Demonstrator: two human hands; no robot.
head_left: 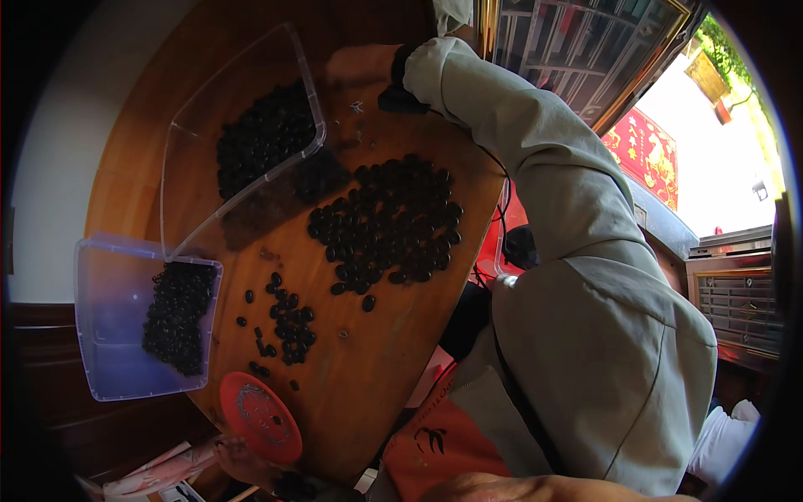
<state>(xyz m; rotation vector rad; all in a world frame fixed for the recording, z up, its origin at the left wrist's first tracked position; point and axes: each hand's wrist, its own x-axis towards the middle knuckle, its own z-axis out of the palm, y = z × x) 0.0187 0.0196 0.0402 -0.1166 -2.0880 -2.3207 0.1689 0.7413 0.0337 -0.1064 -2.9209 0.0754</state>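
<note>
My right hand (358, 64) reaches over the far end of the wooden table, beside the rim of a large clear plastic box (303, 75). Its fingers are dark and blurred. A heap of shiny black oval beads (266, 138) lies in that box. My left hand (241, 460) is at the lower edge of a round red plate (293, 443), fingers apart; whether it touches the plate is unclear. Some small silvery bits show on the plate. A wide spread of black oval beads (389, 222) covers the middle of the table, and a smaller cluster (293, 328) lies nearer the plate.
A second translucent bin (104, 335), partly filled with small black pieces, stands at the left table edge. A black device (403, 100) sits at my right wrist, with a dark cable running from it. Small scraps (357, 107) lie near it. A glass-fronted cabinet (577, 50) stands beyond.
</note>
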